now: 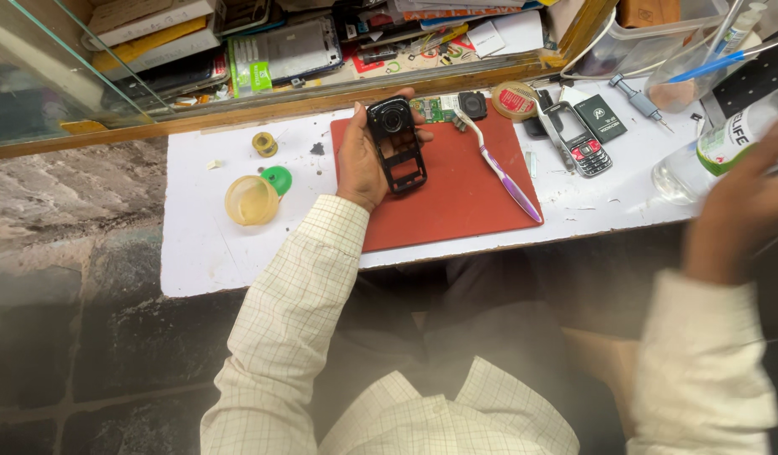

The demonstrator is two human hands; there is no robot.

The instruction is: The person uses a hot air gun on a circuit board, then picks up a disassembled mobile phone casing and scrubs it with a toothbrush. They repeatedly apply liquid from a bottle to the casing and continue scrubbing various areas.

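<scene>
The white table [203, 244] is carrying a red work mat [456, 198], and the person is sitting close against its near edge. On the right, a clear plastic bottle [709, 152] is lying tilted at the table's edge, and the right hand [747, 206] is blurring across it, fingers spread over its side; whether they are closing on it I cannot tell. The left hand [364, 160] is resting on the mat's upper left part with its grip clamped on a black phone housing [397, 143], an empty frame with a round camera ring at the top, held upright between thumb and fingers. Just right of it a toothbrush [503, 168] with a purple handle is lying slantwise on the mat, and beyond that a small keypad phone [579, 139] is sitting on the bare table. A yellowish round lid [251, 200] and a green cap [278, 179] are lying well to the left. To my eye, holding the housing by its side rails, heel of the hand planted on the mat, is keeping the thin frame steady and unbent
</scene>
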